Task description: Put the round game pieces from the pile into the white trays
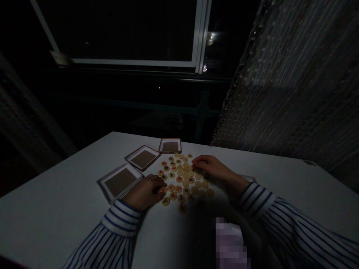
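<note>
Round wooden Chinese chess pieces point(179, 179) lie loosely spread on the white table point(159, 239), some with red or black characters up, others blank side up. On the left edge of the spread, my left hand point(147, 191) is curled, its thumb and forefinger around a red-marked piece point(163, 189) lying on the table. My right hand point(214, 168) reaches over the right side, its fingers together and bent down at the blank pieces. Its fingertips are partly hidden in shadow, so what they touch is unclear.
Three shallow rimmed trays stand along the left and back of the pieces: a near tray point(120, 182), a middle tray point(143, 157) and a far tray point(170, 145). A pale flat object point(248, 178) shows behind my right wrist. A bead curtain point(291, 86) hangs beyond the table's right side.
</note>
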A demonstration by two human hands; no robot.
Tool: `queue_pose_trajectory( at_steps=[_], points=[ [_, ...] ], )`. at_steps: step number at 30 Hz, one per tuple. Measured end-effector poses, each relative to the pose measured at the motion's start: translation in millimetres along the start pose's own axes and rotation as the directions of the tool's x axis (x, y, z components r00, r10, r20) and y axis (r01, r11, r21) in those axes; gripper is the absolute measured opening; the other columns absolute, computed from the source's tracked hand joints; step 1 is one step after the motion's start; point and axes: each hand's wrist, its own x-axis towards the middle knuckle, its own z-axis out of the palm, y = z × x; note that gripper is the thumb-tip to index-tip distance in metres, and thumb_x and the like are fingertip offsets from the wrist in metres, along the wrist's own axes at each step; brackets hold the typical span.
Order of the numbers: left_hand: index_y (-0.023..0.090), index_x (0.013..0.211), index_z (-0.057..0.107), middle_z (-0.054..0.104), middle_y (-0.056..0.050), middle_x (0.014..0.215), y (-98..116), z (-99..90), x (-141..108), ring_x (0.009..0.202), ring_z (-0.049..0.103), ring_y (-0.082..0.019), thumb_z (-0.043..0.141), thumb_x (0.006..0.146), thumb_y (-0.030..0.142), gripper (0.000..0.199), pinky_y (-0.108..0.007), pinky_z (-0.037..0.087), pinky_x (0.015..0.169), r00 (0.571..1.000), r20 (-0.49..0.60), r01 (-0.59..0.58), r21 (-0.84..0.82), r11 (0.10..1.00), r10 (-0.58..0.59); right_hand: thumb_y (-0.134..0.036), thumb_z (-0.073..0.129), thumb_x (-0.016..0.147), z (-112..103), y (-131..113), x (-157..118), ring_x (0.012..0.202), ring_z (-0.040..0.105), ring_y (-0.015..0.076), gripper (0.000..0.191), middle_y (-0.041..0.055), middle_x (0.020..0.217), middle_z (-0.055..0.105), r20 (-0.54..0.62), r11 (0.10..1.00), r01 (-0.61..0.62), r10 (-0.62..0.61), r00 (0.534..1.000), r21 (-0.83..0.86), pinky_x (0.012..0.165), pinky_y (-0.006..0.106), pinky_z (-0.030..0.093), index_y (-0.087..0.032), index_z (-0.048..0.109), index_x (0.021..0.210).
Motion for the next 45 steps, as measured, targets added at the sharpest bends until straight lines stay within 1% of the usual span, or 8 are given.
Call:
queue_pose_trajectory(
  at_steps=[6,10,16,21,29,35,41,45],
  points=[
    [0.021,0.100,0.062,0.061,-0.007,0.101,-1,-5.0,1,0.095,0.054,-0.020,0.051,0.074,0.032,0.030,-0.034,0.041,0.086,0.999,-0.027,0.019,0.011,1.000,-0.018,-0.023,0.051,0.070,-16,-10,-2,0.068,0.056,0.0118,0.017,0.0041,0.077,0.064,-0.080,0.991,0.061,-0.070,0.994,-0.120,0.061,0.022,0.042,-0.012,0.061,0.079],
    [0.021,0.098,0.061,0.061,-0.006,0.099,10,-19.4,11,0.092,0.056,-0.018,0.044,0.079,0.030,0.027,-0.032,0.042,0.084,0.997,-0.082,0.008,0.013,1.000,-0.007,-0.019,0.048,0.071,-35,-13,-2,0.074,0.056,0.0127,0.017,0.0038,0.079,0.064,-0.080,0.951,0.192,-0.216,0.973,-0.243,0.067,0.023,0.042,-0.013,0.061,0.080],
    [0.019,0.098,0.060,0.061,-0.007,0.101,28,-36.9,41,0.094,0.055,-0.020,0.041,0.080,0.039,0.033,-0.033,0.043,0.082,0.959,-0.275,0.075,0.036,0.996,-0.063,-0.028,0.050,0.074,-65,-24,-8,0.072,0.056,0.0138,0.021,0.0028,0.077,0.064,-0.054,0.859,0.272,-0.326,0.944,-0.434,0.067,0.025,0.042,-0.015,0.063,0.083],
    [0.016,0.099,0.060,0.062,-0.006,0.098,25,-46.7,72,0.083,0.058,-0.018,0.042,0.079,0.038,0.034,-0.028,0.045,0.073,0.946,-0.315,0.077,0.007,0.997,-0.071,-0.025,0.050,0.072,-76,-23,-3,0.072,0.056,0.0138,0.019,0.0025,0.076,0.064,-0.048,0.839,0.278,-0.339,0.940,-0.467,0.068,0.025,0.042,-0.014,0.063,0.082],
    [0.014,0.099,0.061,0.064,-0.008,0.097,-11,-47.3,102,0.083,0.059,-0.019,0.041,0.079,0.036,0.035,-0.028,0.045,0.072,0.933,-0.313,0.193,0.022,0.981,-0.177,-0.022,0.049,0.072,-55,-6,24,0.068,0.057,0.0141,0.020,0.0036,0.076,0.065,0.015,0.762,0.252,-0.303,0.953,-0.596,0.061,0.023,0.040,-0.016,0.063,0.084],
    [0.017,0.100,0.061,0.064,-0.008,0.102,-42,-46.2,103,0.086,0.060,-0.019,0.041,0.079,0.037,0.036,-0.028,0.045,0.074,0.954,-0.211,0.233,0.065,0.970,-0.215,-0.023,0.051,0.071,-30,-1,56,0.067,0.056,0.0140,0.019,0.0043,0.080,0.065,0.084,0.668,0.222,-0.232,0.969,-0.710,0.057,0.021,0.036,-0.018,0.063,0.086],
    [0.017,0.101,0.061,0.064,-0.010,0.100,-46,-48.9,97,0.088,0.060,-0.022,0.038,0.080,0.033,0.035,-0.031,0.044,0.077,0.952,-0.188,0.267,0.121,0.956,-0.242,-0.022,0.049,0.071,-7,5,83,0.067,0.055,0.0146,0.019,0.0044,0.080,0.064,0.158,0.583,0.254,-0.212,0.964,-0.772,0.056,0.022,0.033,-0.019,0.062,0.085],
    [0.018,0.099,0.061,0.066,-0.010,0.095,-43,-49.1,95,0.082,0.061,-0.022,0.039,0.079,0.031,0.033,-0.031,0.045,0.071,0.954,-0.151,0.280,0.130,0.951,-0.260,-0.023,0.049,0.071,-3,6,89,0.066,0.055,0.0150,0.021,0.0045,0.079,0.064,0.160,0.566,0.238,-0.185,0.970,-0.789,0.055,0.023,0.032,-0.020,0.062,0.086]
  ],
)
